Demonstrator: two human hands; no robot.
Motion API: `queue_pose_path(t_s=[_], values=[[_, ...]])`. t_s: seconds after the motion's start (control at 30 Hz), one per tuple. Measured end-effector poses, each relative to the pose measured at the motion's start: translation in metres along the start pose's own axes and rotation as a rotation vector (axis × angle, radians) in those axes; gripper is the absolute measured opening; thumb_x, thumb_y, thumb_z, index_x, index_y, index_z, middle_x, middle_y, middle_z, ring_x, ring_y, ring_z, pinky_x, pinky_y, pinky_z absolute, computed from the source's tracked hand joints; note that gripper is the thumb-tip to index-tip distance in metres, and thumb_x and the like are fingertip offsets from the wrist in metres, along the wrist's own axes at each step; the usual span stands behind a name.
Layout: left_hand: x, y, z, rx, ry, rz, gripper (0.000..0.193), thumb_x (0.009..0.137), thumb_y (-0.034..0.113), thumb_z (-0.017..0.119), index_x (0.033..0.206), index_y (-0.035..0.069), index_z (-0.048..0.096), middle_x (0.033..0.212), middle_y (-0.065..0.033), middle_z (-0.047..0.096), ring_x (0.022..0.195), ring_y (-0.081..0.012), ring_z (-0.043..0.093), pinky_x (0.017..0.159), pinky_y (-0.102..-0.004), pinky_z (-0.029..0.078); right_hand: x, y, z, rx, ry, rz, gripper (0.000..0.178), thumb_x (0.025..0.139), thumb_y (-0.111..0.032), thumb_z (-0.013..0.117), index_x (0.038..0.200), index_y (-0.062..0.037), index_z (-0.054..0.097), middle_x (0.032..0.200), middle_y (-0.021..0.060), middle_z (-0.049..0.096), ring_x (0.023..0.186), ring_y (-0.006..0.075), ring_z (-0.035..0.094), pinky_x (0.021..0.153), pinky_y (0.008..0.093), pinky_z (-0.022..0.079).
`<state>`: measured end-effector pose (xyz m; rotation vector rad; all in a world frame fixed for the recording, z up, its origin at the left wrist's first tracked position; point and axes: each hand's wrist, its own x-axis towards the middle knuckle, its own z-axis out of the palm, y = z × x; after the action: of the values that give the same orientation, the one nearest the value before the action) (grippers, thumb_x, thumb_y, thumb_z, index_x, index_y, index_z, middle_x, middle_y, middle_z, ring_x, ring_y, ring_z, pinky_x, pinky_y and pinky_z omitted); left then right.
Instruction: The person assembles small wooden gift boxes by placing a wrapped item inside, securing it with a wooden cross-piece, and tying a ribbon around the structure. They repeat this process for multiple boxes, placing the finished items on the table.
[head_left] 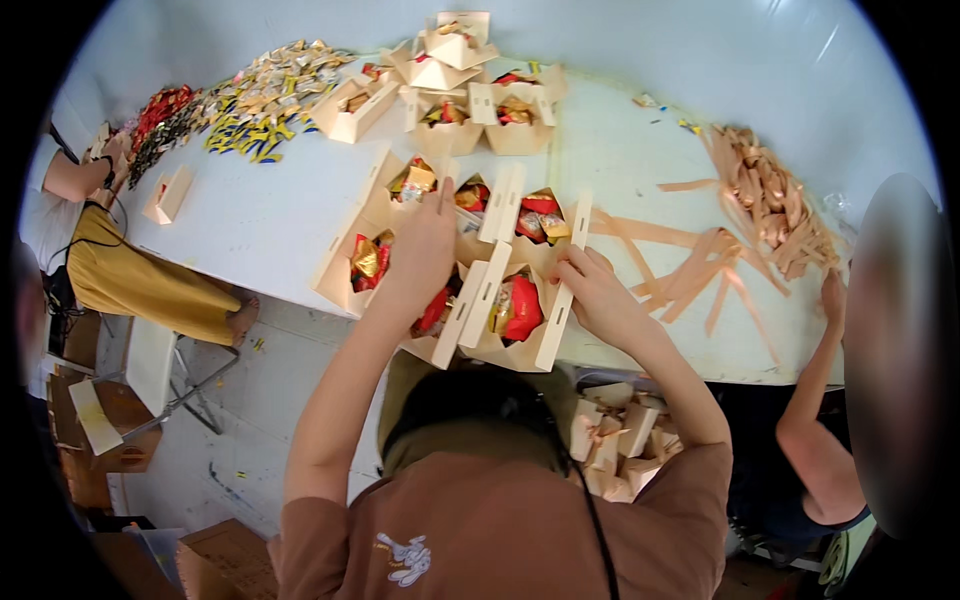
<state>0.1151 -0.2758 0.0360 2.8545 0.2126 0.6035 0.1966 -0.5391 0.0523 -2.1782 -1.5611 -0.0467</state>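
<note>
Several cream cardboard candy boxes stand close together at the table's near edge, their tops unclosed and slotted flaps raised. Red and gold wrapped sweets point(521, 308) fill the nearest box on the right. My right hand point(600, 290) has its fingers curled over the outer flap point(556, 325) of that box. My left hand point(425, 245) lies across the boxes on the left with its fingers stretched out, touching or just above their flaps. It partly hides the sweets beneath. Beside it, gold and red sweets point(370, 260) show in the leftmost box.
More filled boxes point(440, 110) are stacked farther back. Heaped loose sweets point(270, 95) cover the far left. Peach ribbons point(690, 270) lie to the right, near another person's hand point(833, 297). Another person in mustard trousers point(145, 280) is at the left. Boxes point(630, 430) lie below the table edge.
</note>
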Motion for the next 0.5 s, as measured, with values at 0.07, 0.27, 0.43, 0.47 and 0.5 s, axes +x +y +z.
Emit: queue_pose_path(t_s=[0.07,0.27,0.43,0.47,0.5], values=[[0.015,0.038,0.017,-0.005,-0.072,0.014,0.064,0.085,-0.006,0.052,0.146,-0.012,0.032,0.119,-0.0249,0.054,0.1,-0.0382,0.064,0.082,-0.042,0.055,-0.022,0.023,-0.023,-0.008,-0.029,0.032,0.032,0.073,0.008,0.063,0.102,-0.0024,0.054,0.115,0.014,0.052,0.113,0.0362,0.051,0.094,0.0426,0.046],[0.08,0.137,0.042,0.109,-0.39,0.041,0.079,0.082,-0.005,0.06,0.149,-0.017,0.019,0.123,-0.0286,0.048,0.103,-0.0382,0.063,0.082,-0.0398,0.057,-0.08,0.115,-0.075,0.005,0.044,0.169,0.032,0.068,0.004,0.066,0.097,-0.0045,0.054,0.103,0.0133,0.052,0.102,0.0363,0.053,0.087,0.04,0.047],[0.124,0.204,0.101,0.137,-0.31,0.066,0.078,0.078,0.007,0.065,0.138,-0.028,0.03,0.123,-0.0371,0.056,0.105,-0.0327,0.06,0.087,-0.0319,0.054,-0.11,0.18,-0.103,-0.04,0.15,0.298,0.028,0.069,0.001,0.066,0.092,-0.0041,0.051,0.097,0.0125,0.053,0.095,0.0363,0.054,0.081,0.0405,0.045],[0.139,0.216,0.102,0.177,-0.335,0.127,0.074,0.079,0.007,0.064,0.137,-0.027,0.034,0.124,-0.0359,0.056,0.105,-0.0328,0.06,0.087,-0.032,0.054,-0.113,0.197,-0.105,-0.067,0.185,0.284,0.028,0.069,0.002,0.066,0.092,-0.0039,0.051,0.097,0.013,0.053,0.095,0.0367,0.054,0.081,0.0408,0.045],[0.151,0.226,0.101,0.213,-0.365,0.183,0.071,0.079,0.007,0.064,0.135,-0.027,0.037,0.125,-0.0348,0.057,0.105,-0.0329,0.061,0.088,-0.0321,0.054,-0.118,0.21,-0.108,-0.092,0.209,0.271,0.028,0.069,0.002,0.066,0.091,-0.0037,0.051,0.097,0.0136,0.054,0.095,0.0371,0.054,0.081,0.0412,0.045]])
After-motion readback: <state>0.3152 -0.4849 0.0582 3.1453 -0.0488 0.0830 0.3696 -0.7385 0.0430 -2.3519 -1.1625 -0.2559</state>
